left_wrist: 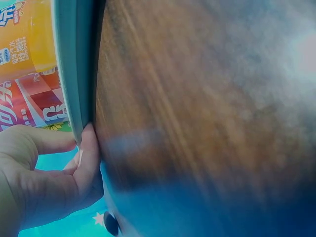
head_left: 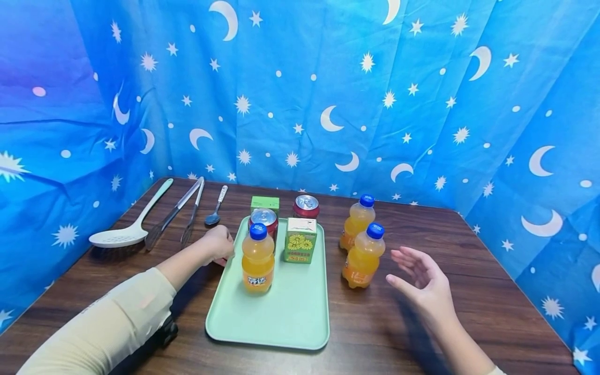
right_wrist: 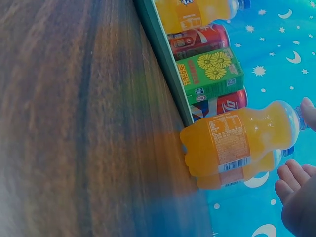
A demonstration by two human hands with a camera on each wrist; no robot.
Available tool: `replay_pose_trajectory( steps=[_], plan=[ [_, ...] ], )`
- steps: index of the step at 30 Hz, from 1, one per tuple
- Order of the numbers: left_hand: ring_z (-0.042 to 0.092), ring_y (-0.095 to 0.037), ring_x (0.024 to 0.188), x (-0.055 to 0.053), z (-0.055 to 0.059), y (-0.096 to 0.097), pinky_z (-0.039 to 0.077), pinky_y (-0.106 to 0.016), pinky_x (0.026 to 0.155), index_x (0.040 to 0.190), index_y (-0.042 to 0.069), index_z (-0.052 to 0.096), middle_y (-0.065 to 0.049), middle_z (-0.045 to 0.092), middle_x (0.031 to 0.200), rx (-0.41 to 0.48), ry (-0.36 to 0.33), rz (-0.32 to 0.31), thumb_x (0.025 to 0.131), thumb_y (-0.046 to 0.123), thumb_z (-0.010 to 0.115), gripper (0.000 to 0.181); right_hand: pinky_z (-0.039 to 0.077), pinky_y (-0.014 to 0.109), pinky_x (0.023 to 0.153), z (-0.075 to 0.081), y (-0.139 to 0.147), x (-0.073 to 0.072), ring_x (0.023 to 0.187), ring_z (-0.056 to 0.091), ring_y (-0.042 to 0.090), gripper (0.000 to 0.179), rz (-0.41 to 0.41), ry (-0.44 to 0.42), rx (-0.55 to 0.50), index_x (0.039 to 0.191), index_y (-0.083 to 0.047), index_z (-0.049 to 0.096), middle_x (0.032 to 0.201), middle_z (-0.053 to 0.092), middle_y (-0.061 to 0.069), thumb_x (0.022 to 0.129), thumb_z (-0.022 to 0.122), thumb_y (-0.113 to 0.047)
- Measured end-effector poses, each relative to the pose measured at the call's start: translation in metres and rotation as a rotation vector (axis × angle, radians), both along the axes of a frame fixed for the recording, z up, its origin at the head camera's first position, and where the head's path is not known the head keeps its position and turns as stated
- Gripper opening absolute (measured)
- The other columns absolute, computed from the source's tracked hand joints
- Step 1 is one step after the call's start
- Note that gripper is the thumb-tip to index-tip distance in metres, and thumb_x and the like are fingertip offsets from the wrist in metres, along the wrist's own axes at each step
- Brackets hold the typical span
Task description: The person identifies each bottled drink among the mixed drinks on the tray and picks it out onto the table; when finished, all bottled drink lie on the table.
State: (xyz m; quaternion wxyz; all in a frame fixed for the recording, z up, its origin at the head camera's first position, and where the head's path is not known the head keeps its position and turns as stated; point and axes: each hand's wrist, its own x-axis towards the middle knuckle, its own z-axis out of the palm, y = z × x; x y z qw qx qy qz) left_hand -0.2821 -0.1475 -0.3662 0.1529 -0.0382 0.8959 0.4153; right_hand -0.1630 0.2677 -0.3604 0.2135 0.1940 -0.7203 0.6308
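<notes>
My left hand point(head_left: 219, 244) pinches the left rim of a pale green tray point(head_left: 290, 323); in the left wrist view thumb and fingers point(left_wrist: 89, 153) meet at that rim. On the tray stand an orange soda bottle point(head_left: 258, 263) with a blue cap, a red soda can point(head_left: 264, 217) behind it and a green drink carton point(head_left: 300, 240) with yellow flowers. Right of the tray, two more orange soda bottles stand upright, the nearer bottle point(head_left: 363, 258) partly hiding the farther bottle point(head_left: 360, 216). My right hand point(head_left: 426, 286) is beside the nearer one, fingers spread and holding nothing.
Another green carton point(head_left: 265, 203) and red can point(head_left: 306, 207) show at the tray's far end, partly hidden. At the left lie a slotted turner point(head_left: 124, 235), tongs point(head_left: 174, 213), a whisk-like tool point(head_left: 189, 226) and a spoon point(head_left: 213, 216). A blue starry cloth point(head_left: 290, 94) encloses the table.
</notes>
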Motion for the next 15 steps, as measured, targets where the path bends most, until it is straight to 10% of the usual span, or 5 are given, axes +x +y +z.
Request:
replay_pose_trajectory(
  steps=[15],
  plan=[
    [0.041, -0.016, 0.050, 0.0016, -0.0003, -0.0001, 0.053, -0.032, 0.052, 0.061, 0.010, 0.032, -0.006, 0.037, 0.061, 0.017, 0.008, -0.008, 0.079, -0.011, 0.054, 0.035, 0.045, 0.025, 0.091, 0.0029, -0.0030, 0.0103, 0.110, 0.057, 0.020, 0.056, 0.042, 0.010, 0.000, 0.123, 0.017, 0.041, 0.118, 0.058, 0.021, 0.073, 0.067, 0.019]
  ],
)
